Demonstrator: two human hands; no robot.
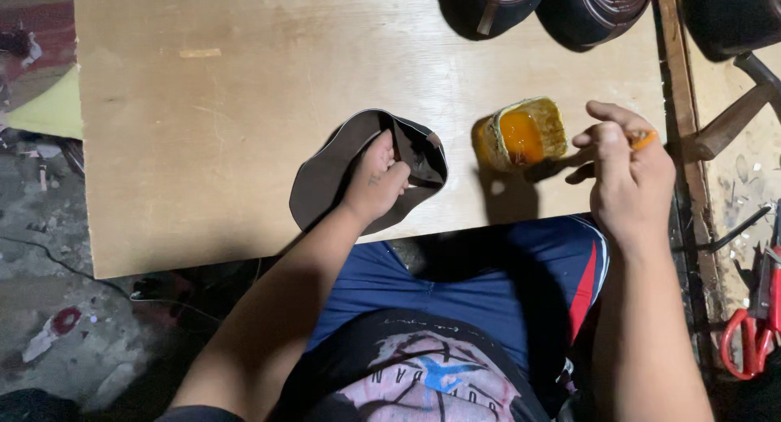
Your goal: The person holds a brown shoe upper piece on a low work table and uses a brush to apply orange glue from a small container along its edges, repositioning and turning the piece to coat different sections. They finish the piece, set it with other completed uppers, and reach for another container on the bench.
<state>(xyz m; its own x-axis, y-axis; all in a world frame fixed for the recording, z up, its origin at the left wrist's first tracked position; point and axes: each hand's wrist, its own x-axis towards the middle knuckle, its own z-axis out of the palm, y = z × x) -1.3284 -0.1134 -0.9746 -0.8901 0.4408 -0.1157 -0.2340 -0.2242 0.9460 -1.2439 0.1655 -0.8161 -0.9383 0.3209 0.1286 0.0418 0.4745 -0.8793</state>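
My left hand presses down on a dark brown leather piece lying on the plywood board, its fingers curled over the piece's folded edge. My right hand grips a brush with an orange handle; the brush's dark end rests just below a small yellow pot of orange glue. The pot stands between my two hands, tilted slightly to the left.
Two dark rounded leather items sit at the board's far edge. A wooden strip borders the board on the right. Red-handled scissors lie at the far right. Littered floor shows on the left.
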